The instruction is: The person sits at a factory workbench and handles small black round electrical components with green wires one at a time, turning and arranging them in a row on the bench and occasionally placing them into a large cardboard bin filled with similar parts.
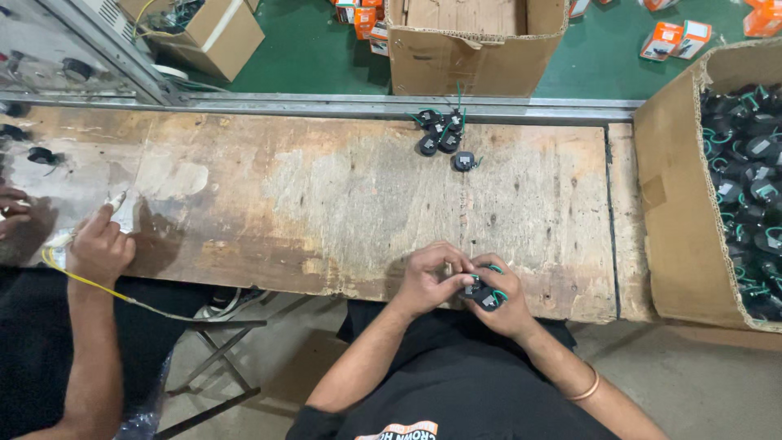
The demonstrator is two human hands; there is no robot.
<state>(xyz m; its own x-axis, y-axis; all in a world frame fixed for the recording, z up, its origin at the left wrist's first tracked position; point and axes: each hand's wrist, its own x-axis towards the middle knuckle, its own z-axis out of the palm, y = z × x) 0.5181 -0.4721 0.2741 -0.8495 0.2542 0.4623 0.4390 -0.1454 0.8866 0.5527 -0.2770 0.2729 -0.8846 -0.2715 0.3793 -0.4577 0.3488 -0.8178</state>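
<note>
Left hand: the left hand [430, 279] is curled, fingers closed onto the small black part with green wires [484, 295], pinching its left side at the near edge of the workbench [326, 195].
Right hand: the right hand [507, 305] is cupped beneath and around the same part, fingers closed on it from the right; a bangle [588, 388] sits on that wrist.
Held part: it lies between the two hands, just over the near edge of the bench, right of its middle; green wire loops show at its top and right side.
Loose parts: a cluster of like black parts [442, 133] rests at the far edge of the bench, one of them a little apart toward the near side.
Large carton: an open cardboard box [676, 212] stands at the right end of the bench, filled with more black parts and green wires.
Far carton: another cardboard box [472, 57] stands on the green floor beyond the far edge.
Co-worker: another person's hand [99, 248] rests at the left end of the bench, closed on a thin tool [115, 200], with a yellow wire [90, 285] trailing from it.
</note>
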